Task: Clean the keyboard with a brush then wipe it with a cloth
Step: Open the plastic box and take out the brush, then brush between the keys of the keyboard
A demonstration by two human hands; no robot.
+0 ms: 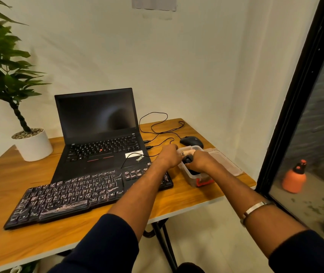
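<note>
Keyboard [82,196], black and streaked with pale dust across its keys, lies diagonally across the lower left of the frame on a wooden table [177,200], just in front of an open black ThinkPad laptop [100,131]. At centre right, both of a person's hands reach into a clear plastic container [194,175] set beside the keyboard's right end. The left hand [169,155] grips the container's near rim, fingers curled over it. The right hand [198,161] is closed around a dark object [187,159] inside; what that object is cannot be told. A clear lid [226,160] lies just right of the container. A black wired mouse [191,141] sits behind it, its cable looping toward the laptop. A potted plant [9,75] in a white pot stands at upper left, and an orange spray bottle [294,178] rests on the floor at far right.
</note>
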